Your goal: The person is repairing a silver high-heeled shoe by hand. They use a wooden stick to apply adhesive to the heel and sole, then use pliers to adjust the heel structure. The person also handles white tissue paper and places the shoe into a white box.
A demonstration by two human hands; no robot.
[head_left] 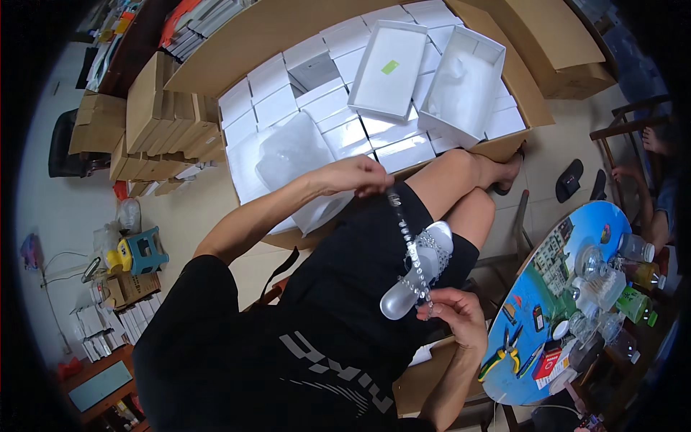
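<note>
A silver sandal (403, 297) with a glittering upper lies over my lap, and a second silver sole shows close against it. Across it runs a rhinestone strap (407, 234), stretched between my two hands. My left hand (362, 175) is closed in a pinch on the strap's far end, above the black shorts. My right hand (458, 315) pinches the strap's near end beside the sandal's rounded tip. Whether the strap is fastened to the sandal I cannot tell.
A large carton (497, 151) packed with white boxes stands before my knees. On top rest a box lid (389, 68), an opened box (464, 86) with white wrapping, and plastic bags (291, 155). A round table (522, 309) at right carries pliers (506, 354) and bottles. Another person sits beyond it.
</note>
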